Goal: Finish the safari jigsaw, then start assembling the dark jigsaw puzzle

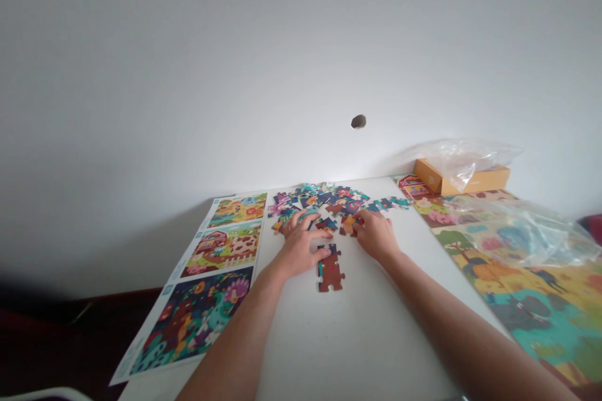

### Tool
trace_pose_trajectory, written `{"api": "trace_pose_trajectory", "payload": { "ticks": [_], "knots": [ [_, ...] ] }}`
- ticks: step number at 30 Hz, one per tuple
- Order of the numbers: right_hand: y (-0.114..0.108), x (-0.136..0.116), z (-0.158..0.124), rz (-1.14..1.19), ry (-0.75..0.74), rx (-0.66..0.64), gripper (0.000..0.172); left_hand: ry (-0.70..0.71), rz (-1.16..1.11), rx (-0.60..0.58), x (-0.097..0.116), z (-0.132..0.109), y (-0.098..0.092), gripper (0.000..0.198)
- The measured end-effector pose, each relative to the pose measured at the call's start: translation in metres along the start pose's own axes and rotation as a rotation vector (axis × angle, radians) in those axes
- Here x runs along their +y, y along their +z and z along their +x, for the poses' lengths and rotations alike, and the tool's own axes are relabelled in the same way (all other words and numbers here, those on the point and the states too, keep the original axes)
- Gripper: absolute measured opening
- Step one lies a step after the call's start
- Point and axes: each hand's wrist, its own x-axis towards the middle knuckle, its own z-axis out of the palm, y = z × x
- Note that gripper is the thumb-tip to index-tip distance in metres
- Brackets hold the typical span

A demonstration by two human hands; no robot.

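Observation:
Several joined brown jigsaw puzzle pieces (332, 274) lie flat on the white table. My left hand (300, 245) is spread palm down just beyond them, its thumb at their upper edge and its fingers over loose pieces. At the near side of the pile, my right hand (377, 235) has its fingertips closed on an orange and brown puzzle piece (348, 224). A dark blue and brown piece (326, 224) lies between the two hands. The heap of loose puzzle pieces (329, 197), in teal, purple, navy and red, spreads behind both hands.
To the left lies a picture sheet (258, 250) with three printed scenes. An assembled animal puzzle (517, 301) covers the right side, under clear plastic bags (527, 232). An orange box (484, 180) stands at the back right, near the white wall (282, 75).

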Motion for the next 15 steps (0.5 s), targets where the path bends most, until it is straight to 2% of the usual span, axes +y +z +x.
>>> {"api": "trace_pose_trajectory", "payload": {
  "ticks": [6, 12, 15],
  "knots": [
    [0.0006, 0.0018, -0.0006, -0.034, 0.013, -0.026, 0.023, 0.009, -0.013, 0.000, -0.0011, -0.0003, -0.0008, 0.025],
    [-0.0053, -0.0061, -0.0044, 0.024, -0.160, -0.084, 0.032, 0.002, 0.019, 0.005, -0.0028, 0.0005, 0.0002, 0.030],
    [-0.0054, -0.0059, -0.0049, 0.018, -0.174, -0.104, 0.029, -0.009, 0.035, 0.011, -0.0030, 0.0006, 0.0014, 0.031]
  ]
}}
